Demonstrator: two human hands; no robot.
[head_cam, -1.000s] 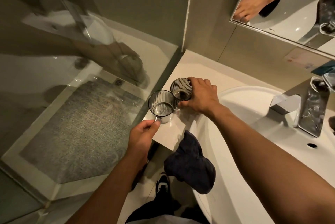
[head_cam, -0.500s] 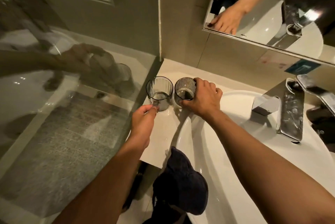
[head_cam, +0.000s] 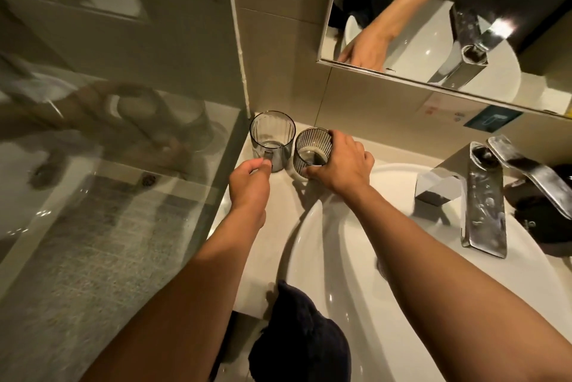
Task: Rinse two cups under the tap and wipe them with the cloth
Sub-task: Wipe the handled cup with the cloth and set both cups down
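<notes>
Two ribbed smoky glass cups stand upright side by side in the back corner of the pale counter. My left hand [head_cam: 249,179] pinches the handle of the left cup [head_cam: 272,137]. My right hand [head_cam: 342,165] wraps its fingers round the right cup [head_cam: 311,149]. A dark blue cloth [head_cam: 298,341] hangs over the near rim of the white basin [head_cam: 356,257]. The chrome tap [head_cam: 483,202] stands at the basin's right, no water running.
A glass shower partition [head_cam: 123,196] borders the counter [head_cam: 275,208] on the left. A mirror [head_cam: 433,16] hangs on the tiled wall above. A dark object [head_cam: 544,217] sits behind the tap at the far right.
Both hands have stayed on their cups. The cups now stand farther back in the counter corner, and the view has shifted closer over the basin.
</notes>
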